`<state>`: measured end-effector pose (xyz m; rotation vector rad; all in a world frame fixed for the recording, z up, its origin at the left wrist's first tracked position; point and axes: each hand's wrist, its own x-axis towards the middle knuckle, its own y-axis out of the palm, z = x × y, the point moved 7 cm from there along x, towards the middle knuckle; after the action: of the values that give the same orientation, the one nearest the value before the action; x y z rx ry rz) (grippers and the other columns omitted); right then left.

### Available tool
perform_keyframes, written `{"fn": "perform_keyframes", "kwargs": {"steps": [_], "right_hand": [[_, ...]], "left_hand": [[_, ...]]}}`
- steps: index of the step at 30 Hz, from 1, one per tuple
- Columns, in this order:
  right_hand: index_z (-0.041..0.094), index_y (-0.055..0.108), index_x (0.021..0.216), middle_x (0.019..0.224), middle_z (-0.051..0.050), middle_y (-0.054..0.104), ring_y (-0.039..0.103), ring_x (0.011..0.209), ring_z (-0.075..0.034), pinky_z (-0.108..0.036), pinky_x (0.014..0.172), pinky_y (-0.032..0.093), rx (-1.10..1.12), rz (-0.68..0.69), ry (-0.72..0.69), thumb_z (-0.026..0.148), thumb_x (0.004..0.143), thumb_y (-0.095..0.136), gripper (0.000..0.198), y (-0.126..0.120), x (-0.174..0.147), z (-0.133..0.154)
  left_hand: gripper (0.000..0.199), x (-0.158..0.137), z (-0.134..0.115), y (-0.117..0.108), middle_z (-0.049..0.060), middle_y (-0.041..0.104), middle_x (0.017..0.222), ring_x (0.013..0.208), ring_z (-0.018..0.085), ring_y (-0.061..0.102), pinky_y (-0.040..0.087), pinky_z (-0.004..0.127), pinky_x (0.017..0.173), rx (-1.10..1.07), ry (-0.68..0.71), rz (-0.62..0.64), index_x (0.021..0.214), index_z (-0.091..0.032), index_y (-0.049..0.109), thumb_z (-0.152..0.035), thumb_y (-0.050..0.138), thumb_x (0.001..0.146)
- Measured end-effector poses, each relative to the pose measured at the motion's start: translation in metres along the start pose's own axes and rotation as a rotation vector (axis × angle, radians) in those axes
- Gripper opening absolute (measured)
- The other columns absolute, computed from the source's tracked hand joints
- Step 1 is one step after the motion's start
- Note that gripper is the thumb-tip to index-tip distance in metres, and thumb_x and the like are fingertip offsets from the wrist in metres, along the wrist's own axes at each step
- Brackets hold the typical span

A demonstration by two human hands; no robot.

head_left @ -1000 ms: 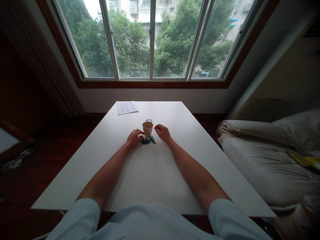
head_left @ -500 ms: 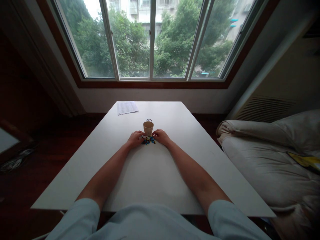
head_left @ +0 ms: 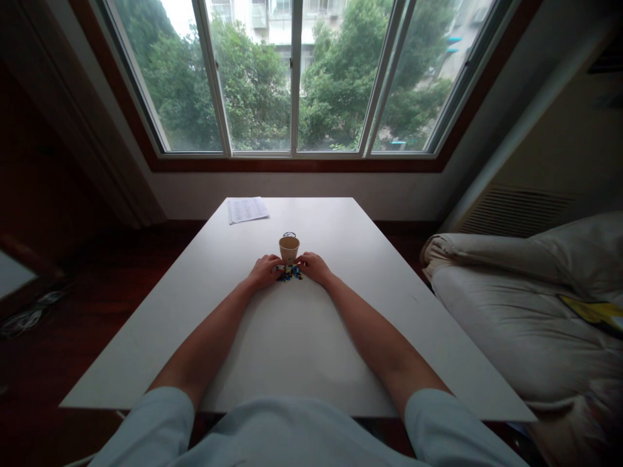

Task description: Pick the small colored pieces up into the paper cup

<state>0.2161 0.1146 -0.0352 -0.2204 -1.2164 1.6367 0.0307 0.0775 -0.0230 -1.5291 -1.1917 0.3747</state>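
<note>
A brown paper cup (head_left: 289, 249) stands upright on the white table (head_left: 296, 344), its open mouth toward me. My left hand (head_left: 266, 270) lies at the cup's left, fingers curled in and their tips against its lower side. From the right, my right hand (head_left: 313, 266) pinches toward the cup's lower side as well, so the cup sits between both hands' fingertips. Just in front of the cup, a pile of small blue, yellow and black pieces (head_left: 291, 274) lies loose on the table; what kind they are is too small to tell. The cup's inside bottom is hidden.
Behind the cup lies a small dark-rimmed loop-shaped thing (head_left: 289, 234), partly hidden. Printed paper sheets (head_left: 248, 209) rest at the table's far left corner. To the right is a bed or sofa with pale covers (head_left: 487, 318). A window (head_left: 292, 78) faces the table.
The cup has shifted very slightly to the right between my hands. Both hands stay almost where they were, and the pile looks nearly the same.
</note>
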Motion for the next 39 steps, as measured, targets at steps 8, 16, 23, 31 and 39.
{"fn": "perform_keyframes", "kwargs": {"steps": [8,16,23,31,39], "right_hand": [[0.024,0.080,0.094,0.084,-0.003,0.067,0.059,0.080,-0.016,-0.026,0.077,0.045,-0.029,0.006,-0.007,0.015,0.084,0.065,0.021,-0.002,0.000,0.004],[0.026,0.080,0.101,0.088,-0.003,0.069,0.060,0.083,-0.017,-0.027,0.080,0.046,-0.011,0.054,-0.042,0.014,0.085,0.062,0.027,-0.001,0.001,0.010],[0.024,0.079,0.094,0.084,-0.003,0.067,0.058,0.082,-0.017,-0.026,0.078,0.045,-0.040,0.001,-0.016,0.011,0.084,0.059,0.025,-0.006,0.000,0.003],[0.024,0.078,0.093,0.086,-0.004,0.066,0.057,0.086,-0.018,-0.029,0.080,0.047,0.001,-0.051,0.031,0.010,0.080,0.064,0.023,-0.010,-0.002,-0.005],[0.030,0.080,0.102,0.093,-0.005,0.067,0.057,0.094,-0.019,-0.031,0.088,0.047,0.008,0.035,-0.091,0.008,0.086,0.061,0.033,0.000,-0.001,0.010]], "left_hand": [[0.032,0.002,-0.004,0.002,0.005,0.067,0.111,0.103,0.023,0.058,0.046,0.038,0.096,0.007,-0.010,-0.001,0.119,-0.034,0.074,-0.036,0.060,0.090],[0.032,0.002,-0.007,0.003,0.006,0.067,0.108,0.101,0.023,0.058,0.046,0.038,0.096,0.021,0.021,0.007,0.120,-0.035,0.073,-0.039,0.059,0.092],[0.029,0.001,-0.005,0.002,0.006,0.068,0.108,0.102,0.023,0.059,0.048,0.037,0.095,-0.019,-0.016,-0.010,0.114,-0.032,0.076,-0.033,0.059,0.090],[0.025,0.001,-0.002,0.002,0.006,0.069,0.107,0.101,0.022,0.060,0.049,0.038,0.095,-0.048,-0.035,-0.046,0.108,-0.028,0.077,-0.030,0.060,0.090],[0.025,0.001,0.001,0.004,0.006,0.069,0.107,0.101,0.022,0.060,0.049,0.038,0.095,-0.054,-0.039,-0.051,0.107,-0.028,0.077,-0.027,0.061,0.088]]}}
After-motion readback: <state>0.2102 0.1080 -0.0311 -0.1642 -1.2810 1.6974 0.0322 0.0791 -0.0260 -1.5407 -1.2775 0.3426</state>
